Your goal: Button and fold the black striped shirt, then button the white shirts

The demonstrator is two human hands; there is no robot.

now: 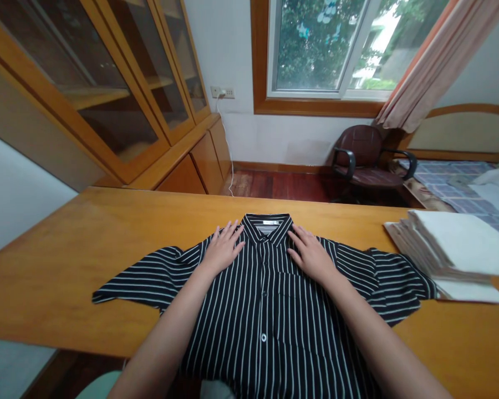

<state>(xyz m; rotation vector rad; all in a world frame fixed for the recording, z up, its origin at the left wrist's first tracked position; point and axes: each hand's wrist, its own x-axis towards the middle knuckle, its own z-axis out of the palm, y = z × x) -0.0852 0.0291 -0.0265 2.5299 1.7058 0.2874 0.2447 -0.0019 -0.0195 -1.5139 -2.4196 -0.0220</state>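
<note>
A black shirt with white stripes (253, 310) lies front side up on the wooden table (66, 249), its collar (279, 235) at the far side and both sleeves spread outward. Its lower part reaches the near table edge. My left hand (223, 246) rests flat on the shirt just left of the collar, fingers spread. On the other side of the collar my right hand (311, 252) also lies flat with fingers apart. Neither hand grips the cloth. Buttons run down the middle of the front, and a chest pocket sits below my right hand.
A stack of white boards or papers (453, 244) stands at the table's right, touching the right sleeve's end. Behind the table are a glass-door cabinet (149, 72), a dark red armchair (363, 155), a bed (461, 177) and a window. A white cable (228, 144) hangs from a wall socket.
</note>
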